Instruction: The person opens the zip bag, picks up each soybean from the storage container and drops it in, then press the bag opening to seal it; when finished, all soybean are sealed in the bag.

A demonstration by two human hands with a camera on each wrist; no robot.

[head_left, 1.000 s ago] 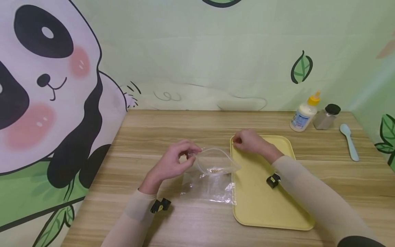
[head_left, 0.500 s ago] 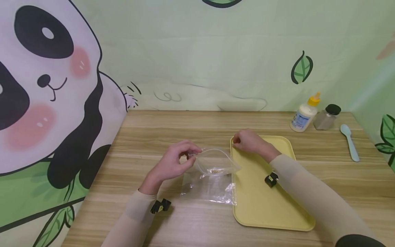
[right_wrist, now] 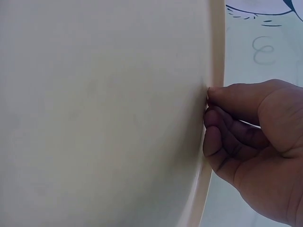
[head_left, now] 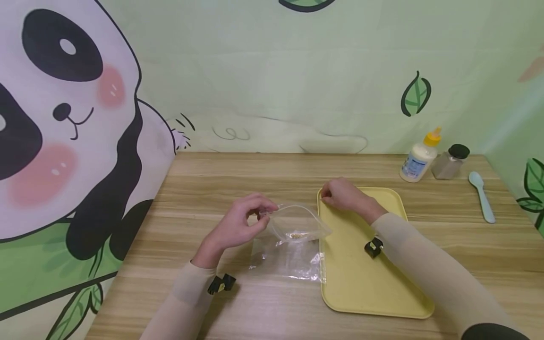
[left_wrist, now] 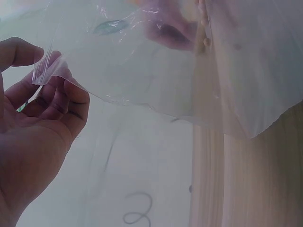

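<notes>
My left hand (head_left: pixel 243 221) pinches the top edge of a clear zip bag (head_left: pixel 289 259) between thumb and fingers. The bag's mouth gapes, and several small tan grains (head_left: pixel 296 235) lie inside. In the left wrist view, the bag's film (left_wrist: pixel 142 71) stretches away from the fingers. My right hand (head_left: pixel 342 193) is at the far left corner of the yellow tray (head_left: pixel 374 278). Its curled fingertips (right_wrist: pixel 214 139) touch the tray near the rim, with the thumb close by. Whether anything small is between them is hidden.
A glue bottle (head_left: pixel 418 160) with a yellow cap stands behind the tray, beside a dark-lidded jar (head_left: pixel 449 163). To their right lies a pale blue spoon (head_left: pixel 482 196). The wooden table (head_left: pixel 221 174) meets a printed wall cloth at the back.
Both hands stay almost where they were; my right wrist and forearm have shifted very slightly left. The bag and tray have not moved.
</notes>
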